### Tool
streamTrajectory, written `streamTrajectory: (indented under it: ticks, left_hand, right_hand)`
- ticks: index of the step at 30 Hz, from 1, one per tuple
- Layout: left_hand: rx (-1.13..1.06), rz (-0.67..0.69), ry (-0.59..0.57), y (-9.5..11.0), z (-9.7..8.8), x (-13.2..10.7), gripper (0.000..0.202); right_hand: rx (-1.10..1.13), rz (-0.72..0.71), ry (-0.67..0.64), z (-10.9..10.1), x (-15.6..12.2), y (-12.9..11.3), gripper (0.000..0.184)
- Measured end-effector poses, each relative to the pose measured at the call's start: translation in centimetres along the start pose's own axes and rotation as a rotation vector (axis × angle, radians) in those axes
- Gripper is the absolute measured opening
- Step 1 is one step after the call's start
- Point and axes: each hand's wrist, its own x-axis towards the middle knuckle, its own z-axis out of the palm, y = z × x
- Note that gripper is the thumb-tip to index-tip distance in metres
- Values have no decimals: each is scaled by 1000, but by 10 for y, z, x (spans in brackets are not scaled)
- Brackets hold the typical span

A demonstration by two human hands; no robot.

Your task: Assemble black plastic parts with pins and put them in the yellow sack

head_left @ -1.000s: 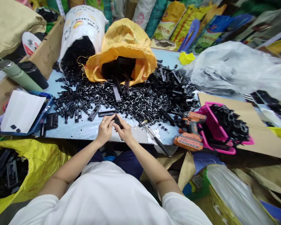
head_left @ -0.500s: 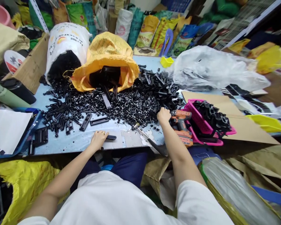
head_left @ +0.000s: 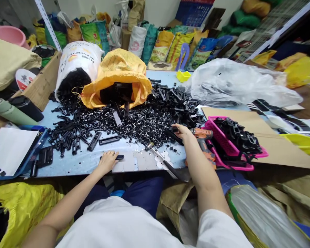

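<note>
Nearby, a hammer (head_left: 166, 160) and drill (head_left: 204, 144) lie near the right hand (head_left: 182, 132), grip unclear; the left hand (head_left: 109, 161) clasps a black part (head_left: 120, 157).

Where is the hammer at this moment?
In the head view, the hammer lies just right of centre at the near edge of the table, handle jutting past it, beside white discs, between the left hand and orange drill.
</note>
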Motion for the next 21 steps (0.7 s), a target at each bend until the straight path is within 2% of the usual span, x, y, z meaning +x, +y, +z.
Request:
streamTrajectory:
  ticks: [2,4,6,8,10,12,15,21]
  left_hand:
    - [-58,60,-20,4,1,6,41]
    - [-112,95,-43,6,2,12,37]
    - [-168,119,-51,5,1,17,34]
    - [-213,142,-55,3,-1,20,33]
    - [-231,152,-73,2,-3,21,32]
    - [-229,162,-87,2,-6,22,31]
    - [-223,177,-88,3,-8,22,31]
    - [-238,200,-110,1,-10,24,28]
  right_hand:
    - [-27,39,-121,16,-33,-2,21]
    - [-152,-26,-321,37,-75,-7,30]
    - [-371,-188,-546,59,-120,-16,37]
    - [-583,-390,-741,81,-159,-26,37]
    - [-747,-560,-854,100,-187,-32,35]
    - [-869,-656,-869,115,-200,-34,36]
    - [-972,-673,-831,128,-205,-30,36]
    - [-989,-665,-762,136,-207,-25,39]
